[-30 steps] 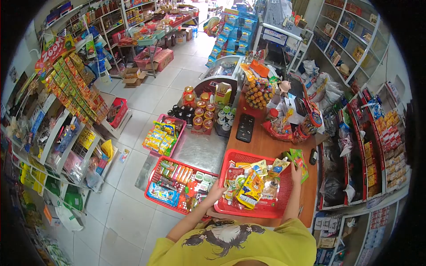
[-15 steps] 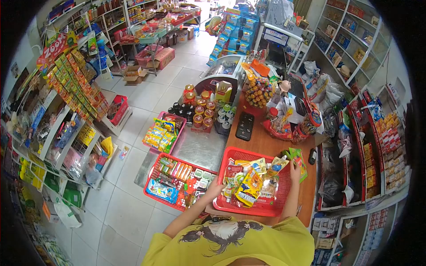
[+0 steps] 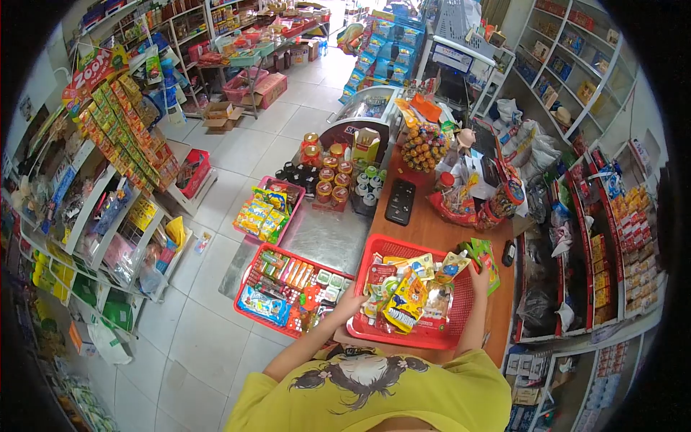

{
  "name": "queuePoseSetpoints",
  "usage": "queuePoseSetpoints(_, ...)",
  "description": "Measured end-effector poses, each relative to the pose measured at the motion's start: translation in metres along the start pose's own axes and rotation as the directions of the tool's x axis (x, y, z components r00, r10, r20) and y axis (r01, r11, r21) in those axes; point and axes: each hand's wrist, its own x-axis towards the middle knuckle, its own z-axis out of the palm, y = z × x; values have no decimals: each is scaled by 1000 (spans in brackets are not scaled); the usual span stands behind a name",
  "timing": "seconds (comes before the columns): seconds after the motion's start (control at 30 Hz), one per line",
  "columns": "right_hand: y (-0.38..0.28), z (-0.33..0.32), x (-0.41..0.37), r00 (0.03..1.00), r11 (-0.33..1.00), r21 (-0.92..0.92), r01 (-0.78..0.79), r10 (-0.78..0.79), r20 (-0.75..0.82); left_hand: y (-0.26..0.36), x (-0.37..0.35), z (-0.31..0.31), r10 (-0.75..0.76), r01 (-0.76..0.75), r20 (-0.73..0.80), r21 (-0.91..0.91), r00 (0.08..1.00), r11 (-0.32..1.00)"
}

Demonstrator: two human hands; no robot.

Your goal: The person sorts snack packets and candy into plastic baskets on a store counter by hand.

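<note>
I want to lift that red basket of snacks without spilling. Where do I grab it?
Grip the red basket by its side rims, one hand from each side; it's wide, shallow and heaped with packets, so one hand would probably tip it.

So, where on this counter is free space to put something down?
Bare counter wood lies between the red basket and the black keypad. The steel top between the pink tray and that basket is also free. Further back, the jars crowd it.
</note>
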Motion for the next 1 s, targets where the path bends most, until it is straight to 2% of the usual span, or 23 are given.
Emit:
queuePoseSetpoints(0.27, 4, 1, 1, 1000, 998, 65, 12, -12, 5, -10, 5, -2, 55, -55, -2, -29, 998, 998)
queuePoseSetpoints(0.33, 7, 3, 2, 999, 991, 133, 30, -34, 27, -5, 3, -2, -2, 2, 5, 12, 1000, 1000)
queuePoseSetpoints(0.57, 17, 6, 6, 999, 993, 109, 35, -35, -4, -4, 2, -1, 11, -10, -8, 44, 1000, 999)
queuePoseSetpoints(0.63, 12, 5, 4, 998, 995, 76, 58, -57, -12, -5, 3, 0, 25, -25, -1, -42, 1000, 999)
queuePoseSetpoints(0.77, 14, 6, 5, 999, 995, 87, 38, -38, -12, -2, 2, 0, 31, -30, 17, -49, 999, 998)
queuePoseSetpoints(0.83, 15, 7, 5, 998, 983, 173, 54, -56, 9, -5, 4, 0, 18, -17, 14, -83, 1000, 996)
queuePoseSetpoints(0.93, 5, 2, 1, 999, 997, 67, 38, -38, -10, -6, 4, -1, -1, 7, 45, -122, 999, 992)
queuePoseSetpoints(1.0, 6, 5, 1, 999, 997, 62, 36, -34, -25, -4, 4, -1, 10, -8, 34, -78, 999, 997)
